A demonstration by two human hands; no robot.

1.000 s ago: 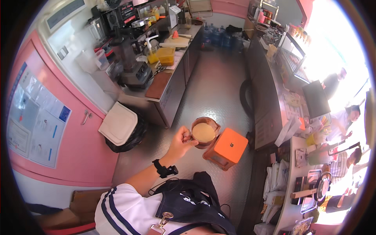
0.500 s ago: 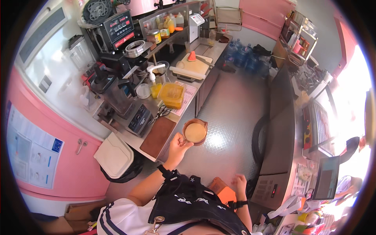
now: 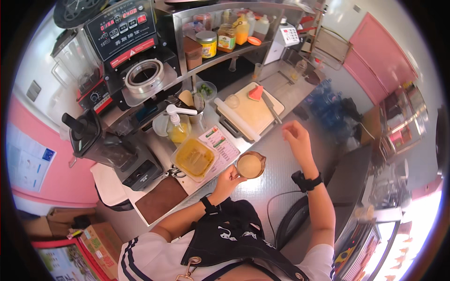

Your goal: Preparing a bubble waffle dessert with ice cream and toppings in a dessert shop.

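Observation:
My left hand (image 3: 228, 182) grips a small brown cup (image 3: 261, 160) with a pouring lip. Pale, creamy liquid fills it, and it is held level just off the counter's front edge. Raised to the right, my right hand (image 3: 298, 140) has loosely bent fingers and nothing visible in it. Closest to that hand are a knife (image 3: 271, 107) and a cutting board (image 3: 257, 118), which carries a red wedge of fruit (image 3: 255, 93), a white roll (image 3: 236, 119) and a small clear glass (image 3: 231, 100). Left of the cup stands a clear plastic tub (image 3: 195, 159) of yellow-orange contents.
A pump bottle (image 3: 178, 129), a printed sheet (image 3: 220, 144), scissors (image 3: 175, 172) and a brown mat (image 3: 160, 200) share the counter. A blender (image 3: 105, 145) and a cup-sealing machine (image 3: 123, 35) stand at left. Behind me to the right runs another counter (image 3: 344, 187).
My view has turned toward the left counter and come nearer. The cup in my left hand is now beside the tub. My right hand has risen from low by my side toward the cutting board.

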